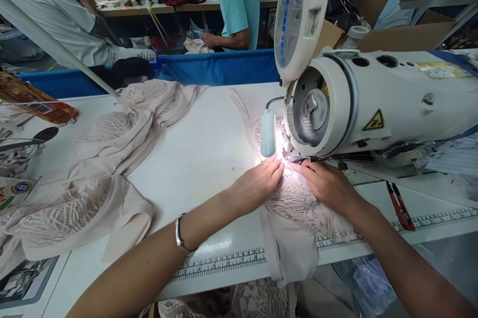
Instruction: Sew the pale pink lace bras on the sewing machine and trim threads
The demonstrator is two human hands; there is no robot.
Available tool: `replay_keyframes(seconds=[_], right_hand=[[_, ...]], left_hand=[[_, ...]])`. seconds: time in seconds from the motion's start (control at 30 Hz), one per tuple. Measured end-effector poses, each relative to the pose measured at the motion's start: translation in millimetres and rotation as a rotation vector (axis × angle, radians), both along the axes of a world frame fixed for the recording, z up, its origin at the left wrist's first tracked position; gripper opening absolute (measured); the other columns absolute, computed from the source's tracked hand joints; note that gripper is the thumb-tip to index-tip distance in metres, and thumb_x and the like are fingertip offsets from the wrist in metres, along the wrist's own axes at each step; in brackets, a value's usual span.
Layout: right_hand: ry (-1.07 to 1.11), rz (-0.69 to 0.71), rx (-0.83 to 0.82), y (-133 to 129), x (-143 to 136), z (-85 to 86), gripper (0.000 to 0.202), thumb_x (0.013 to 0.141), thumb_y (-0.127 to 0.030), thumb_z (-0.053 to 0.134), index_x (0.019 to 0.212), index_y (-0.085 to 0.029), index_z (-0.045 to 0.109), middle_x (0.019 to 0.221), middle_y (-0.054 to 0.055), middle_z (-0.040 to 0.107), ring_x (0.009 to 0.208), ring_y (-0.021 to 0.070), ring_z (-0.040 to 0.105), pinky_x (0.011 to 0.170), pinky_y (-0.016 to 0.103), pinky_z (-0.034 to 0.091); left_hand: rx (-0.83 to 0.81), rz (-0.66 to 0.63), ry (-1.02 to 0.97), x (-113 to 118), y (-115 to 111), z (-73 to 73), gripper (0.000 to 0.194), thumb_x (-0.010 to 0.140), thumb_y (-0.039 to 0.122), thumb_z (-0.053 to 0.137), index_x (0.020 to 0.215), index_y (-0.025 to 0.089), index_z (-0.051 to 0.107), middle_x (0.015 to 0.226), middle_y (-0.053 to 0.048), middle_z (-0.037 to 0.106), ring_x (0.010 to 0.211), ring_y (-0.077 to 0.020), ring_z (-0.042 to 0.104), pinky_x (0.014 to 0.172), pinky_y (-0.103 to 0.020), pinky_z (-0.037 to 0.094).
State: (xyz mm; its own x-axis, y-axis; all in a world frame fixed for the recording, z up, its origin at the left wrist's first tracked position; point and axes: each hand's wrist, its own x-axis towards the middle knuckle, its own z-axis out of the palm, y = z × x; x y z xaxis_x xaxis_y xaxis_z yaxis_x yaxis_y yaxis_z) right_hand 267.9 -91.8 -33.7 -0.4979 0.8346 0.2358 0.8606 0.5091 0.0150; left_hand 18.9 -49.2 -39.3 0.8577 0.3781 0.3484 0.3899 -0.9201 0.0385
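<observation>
I cannot make out the needle: glare from the small white lamp (268, 132) washes out that spot under the white sewing machine head (336, 103). The beige lace garment (298, 203) hangs past the white table's (209, 158) front edge, and my forearms are probably cropped below.

The lace piece (298, 203) is pale pink and full of little holes in a leafy pattern. It lies flat on the white table in the lower middle of the frame. Its top end sits under the sewing machine's needle, where a bright light shines on it. Its bottom end is plain smooth cloth that hangs over the table's front edge. Both hands press down on it, one on each side.
</observation>
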Motion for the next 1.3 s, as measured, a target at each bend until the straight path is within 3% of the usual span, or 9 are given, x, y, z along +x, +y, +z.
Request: replay_keyframes(seconds=[0.13, 0.33, 0.5, 0.67, 0.87, 1.07, 1.17, 1.3], right_hand=[[-0.001, -0.005, 0.031, 0.3, -2.2, -0.6, 0.049, 0.091, -0.003, 0.038, 0.127, -0.021, 0.067, 0.097, 0.006, 0.071, 0.082, 0.0183, 0.066, 0.066, 0.028, 0.053], [0.027, -0.014, 0.044, -0.1, -6.4, -0.6, 0.046, 0.092, -0.004, 0.038, 0.119, -0.021, 0.071, 0.097, 0.007, 0.072, 0.083, 0.02, 0.066, 0.067, 0.031, 0.055], [0.112, -0.036, 0.039, -1.1, -9.6, -2.2, 0.043, 0.094, -0.007, 0.038, 0.117, -0.021, 0.072, 0.099, 0.008, 0.072, 0.087, 0.0206, 0.067, 0.072, 0.031, 0.057], [0.271, -0.039, 0.067, -2.6, -10.2, -6.1, 0.036, 0.097, -0.013, 0.042, 0.116, -0.021, 0.071, 0.097, 0.007, 0.072, 0.09, 0.0207, 0.069, 0.075, 0.031, 0.058], [0.327, -0.019, 0.089, -3.8, -9.3, -4.9, 0.033, 0.094, -0.011, 0.044, 0.106, -0.02, 0.073, 0.093, 0.006, 0.071, 0.086, 0.0195, 0.069, 0.078, 0.032, 0.057], [0.171, 0.101, 0.197, -1.9, -8.2, 2.3, 0.039, 0.092, -0.002, 0.04, 0.094, -0.021, 0.074, 0.115, 0.006, 0.075, 0.098, 0.0233, 0.067, 0.082, 0.038, 0.053], [0.173, 0.155, 0.173, -2.2, -9.4, 4.2, 0.042, 0.091, 0.002, 0.039, 0.095, -0.022, 0.073, 0.115, 0.004, 0.076, 0.107, 0.0225, 0.065, 0.082, 0.037, 0.052], [0.161, 0.154, 0.148, -2.2, -8.6, 2.0, 0.048, 0.088, 0.005, 0.038, 0.109, -0.023, 0.072, 0.116, 0.003, 0.076, 0.108, 0.0214, 0.066, 0.078, 0.036, 0.052]], left_hand=[[-0.08, 0.004, -0.026, -3.8, 8.4, 1.9, 0.038, 0.101, 0.003, 0.036, 0.137, 0.003, 0.048, 0.141, -0.023, 0.058, 0.135, -0.0256, 0.055, 0.109, -0.041, 0.052], [-0.14, 0.011, 0.016, -4.9, 22.4, 19.5, 0.032, 0.101, 0.002, 0.035, 0.12, 0.008, 0.059, 0.132, -0.015, 0.065, 0.12, -0.0237, 0.064, 0.097, -0.04, 0.055], [-0.127, 0.148, -0.024, 11.5, -0.6, 18.8, 0.037, 0.097, -0.002, 0.031, 0.121, 0.006, 0.058, 0.123, -0.019, 0.065, 0.11, -0.0253, 0.063, 0.085, -0.04, 0.055], [-0.313, 0.084, -0.083, 19.2, -20.8, 12.9, 0.021, 0.1, 0.027, 0.049, 0.106, 0.009, 0.06, 0.102, -0.013, 0.062, 0.086, -0.0219, 0.055, 0.072, -0.037, 0.052], [-0.327, -0.034, -0.105, 12.7, -9.3, 15.1, 0.025, 0.103, 0.019, 0.039, 0.088, 0.014, 0.059, 0.103, -0.012, 0.063, 0.096, -0.022, 0.055, 0.087, -0.04, 0.049], [-0.355, -0.048, -0.1, 9.9, -0.7, 17.9, 0.028, 0.105, 0.027, 0.041, 0.098, 0.011, 0.062, 0.096, -0.01, 0.065, 0.09, -0.0206, 0.055, 0.087, -0.037, 0.049], [-0.362, -0.081, -0.094, 6.2, 6.8, 19.1, 0.03, 0.106, 0.028, 0.041, 0.105, 0.011, 0.066, 0.099, -0.01, 0.066, 0.095, -0.021, 0.057, 0.088, -0.035, 0.048], [-0.399, -0.063, -0.072, 2.0, 18.3, 20.9, 0.035, 0.107, 0.029, 0.039, 0.1, 0.014, 0.069, 0.104, -0.01, 0.066, 0.093, -0.0191, 0.06, 0.084, -0.032, 0.048]])
